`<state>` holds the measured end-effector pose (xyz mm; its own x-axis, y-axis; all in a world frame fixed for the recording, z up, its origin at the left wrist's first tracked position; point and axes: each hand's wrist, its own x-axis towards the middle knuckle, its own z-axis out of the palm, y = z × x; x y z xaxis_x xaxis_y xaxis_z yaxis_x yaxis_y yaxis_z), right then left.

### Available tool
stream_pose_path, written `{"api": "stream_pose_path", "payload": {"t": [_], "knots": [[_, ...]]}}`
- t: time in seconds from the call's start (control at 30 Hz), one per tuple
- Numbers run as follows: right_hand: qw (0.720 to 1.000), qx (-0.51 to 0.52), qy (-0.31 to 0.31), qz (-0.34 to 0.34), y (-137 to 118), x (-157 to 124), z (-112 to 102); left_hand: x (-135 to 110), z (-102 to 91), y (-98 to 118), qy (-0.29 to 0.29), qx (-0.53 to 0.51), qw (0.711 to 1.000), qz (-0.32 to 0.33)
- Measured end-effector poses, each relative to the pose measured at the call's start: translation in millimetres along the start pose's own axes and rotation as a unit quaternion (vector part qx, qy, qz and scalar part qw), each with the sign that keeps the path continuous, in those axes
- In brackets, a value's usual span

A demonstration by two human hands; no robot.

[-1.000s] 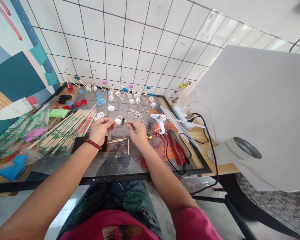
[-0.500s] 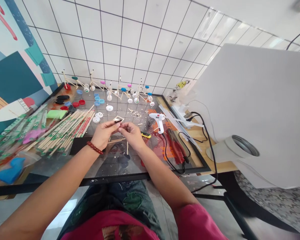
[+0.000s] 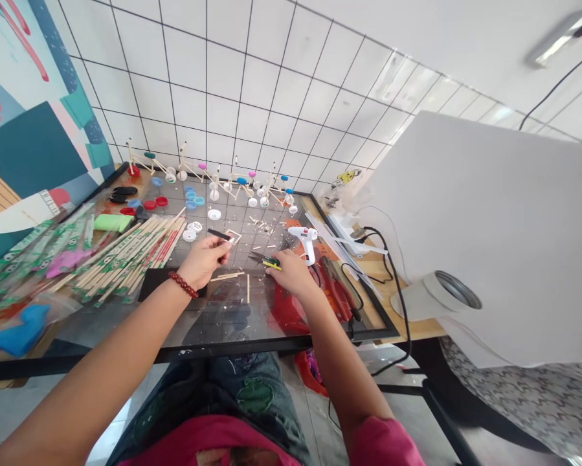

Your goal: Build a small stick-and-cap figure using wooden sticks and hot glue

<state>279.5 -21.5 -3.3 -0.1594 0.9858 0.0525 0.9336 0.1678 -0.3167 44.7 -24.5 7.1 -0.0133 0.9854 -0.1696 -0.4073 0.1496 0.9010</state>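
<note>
Between the thumb and fingers of my left hand is a narrow black strip, tilted above the table. A small light wooden frame lies just beyond its end. My right hand is lower on the right, its fingers closed on the yellow handle of what look like scissors with dark blades pointing left. Its palm hides part of the handle. Thin wooden sticks lie on the glass between my hands, and a black flat piece sits under my left wrist.
A white glue gun with a black cable stands beyond my right hand, near red-handled pliers. Bundled chopsticks cover the left. Stick models with bottle-cap wheels line the back. A grey lamp is at right.
My hands were together at the black strip; now they are apart. My right hand has moved right and taken hold of the scissors, while my left keeps the strip.
</note>
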Motion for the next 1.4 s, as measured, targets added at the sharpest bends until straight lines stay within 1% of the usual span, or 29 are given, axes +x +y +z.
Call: {"api": "stream_pose_path", "payload": {"t": [0.03,0.1,0.13,0.17,0.27,0.33,0.37,0.43,0.53,0.6,0.63,0.7,0.77,0.83,0.87,0.93,1.0,1.07,1.13,1.2,1.23,1.27,1.3,1.37,1.4], "knots": [[0.999,0.028,0.02,-0.005,-2,-1,2,-1,0.9,0,-0.008,0.002,1.0,-0.002],[0.989,0.13,0.068,-0.017,-9,0,7,-3,1.9,0,-0.012,0.012,1.0,-0.006],[0.977,0.197,0.082,-0.02,-14,2,9,-4,2.0,0,-0.009,0.02,1.0,-0.006],[0.96,0.269,0.08,-0.019,-20,4,12,-4,1.9,0,-0.004,0.031,1.0,-0.002],[0.89,0.455,0.011,0.006,-39,13,17,-4,0.4,0,0.001,0.066,0.997,0.034],[0.846,0.531,-0.03,0.026,-48,17,19,-3,-0.9,-1,-0.001,0.091,0.994,0.056],[0.83,0.555,-0.042,0.035,-51,18,19,-3,-1.5,-2,-0.003,0.104,0.993,0.063],[0.813,0.579,-0.053,0.047,-55,20,20,-1,-2.4,-4,-0.008,0.125,0.989,0.074],[0.808,0.585,-0.051,0.043,-56,21,21,1,-2.3,-8,-0.013,0.148,0.985,0.085],[0.806,0.59,-0.04,0.043,-57,21,22,0,-1.0,-9,-0.016,0.153,0.984,0.092],[0.8,0.597,-0.03,0.049,-57,22,23,-1,0.0,-9,-0.015,0.146,0.984,0.097],[0.775,0.628,-0.006,0.068,-58,22,25,-2,1.7,-7,-0.003,0.103,0.99,0.097],[0.739,0.667,0.018,0.087,-59,23,27,-3,2.5,-5,0.024,0.02,0.997,0.067],[0.708,0.698,0.041,0.1,-59,24,30,-3,1.9,-2,0.047,-0.062,0.997,0.01],[0.699,0.705,0.052,0.103,-59,24,31,-2,1.5,-2,0.055,-0.088,0.994,-0.018],[0.693,0.71,0.07,0.106,-60,25,35,-1,1.4,-2,0.068,-0.102,0.991,-0.053],[0.698,0.705,0.079,0.101,-63,25,40,-2,3.4,-4,0.069,-0.088,0.992,-0.061],[0.71,0.695,0.073,0.087,-67,25,46,-4,6.9,-7,0.049,-0.084,0.994,-0.054],[0.731,0.677,0.054,0.066,-70,24,50,-6,9.9,-8,0.038,-0.094,0.994,-0.038],[0.762,0.646,0.029,0.044,-68,22,49,-7,10.2,-7,0.052,-0.105,0.993,-0.022],[0.784,0.619,0.02,0.033,-63,20,45,-6,9.1,-6,0.064,-0.109,0.992,-0.016],[0.814,0.581,0.012,0.025,-57,18,40,-5,7.5,-4,0.075,-0.111,0.991,-0.011],[0.851,0.525,0.011,0.014,-48,15,34,-4,5.5,-3,0.082,-0.11,0.991,-0.008],[0.936,0.349,0.046,-0.009,-27,9,19,-1,1.8,0,0.095,-0.104,0.99,-0.006],[0.967,0.247,0.063,-0.017,-16,5,12,0,0.6,1,0.099,-0.099,0.99,-0.007]]}}
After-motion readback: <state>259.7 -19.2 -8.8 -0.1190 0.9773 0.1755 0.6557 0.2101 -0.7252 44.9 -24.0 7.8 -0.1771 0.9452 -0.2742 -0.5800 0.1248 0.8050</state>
